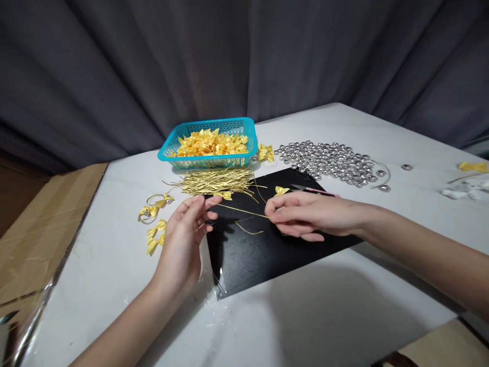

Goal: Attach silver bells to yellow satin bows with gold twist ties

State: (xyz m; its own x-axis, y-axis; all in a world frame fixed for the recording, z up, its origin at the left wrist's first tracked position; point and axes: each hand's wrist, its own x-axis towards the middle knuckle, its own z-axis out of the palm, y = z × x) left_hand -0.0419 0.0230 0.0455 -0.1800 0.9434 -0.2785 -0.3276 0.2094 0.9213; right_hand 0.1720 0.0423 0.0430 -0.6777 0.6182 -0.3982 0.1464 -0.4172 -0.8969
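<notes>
No words, labels, brands, numbers or signs are showing legibly anywhere in this view.

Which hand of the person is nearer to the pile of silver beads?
Right. The right hand is on the near side of the pile of silver beads; the left hand is farther away, off to its left.

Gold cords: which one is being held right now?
The cord stretched between the left hand and right hand, over the black mat; the heaped cords by the blue basket lie on the table.
</notes>
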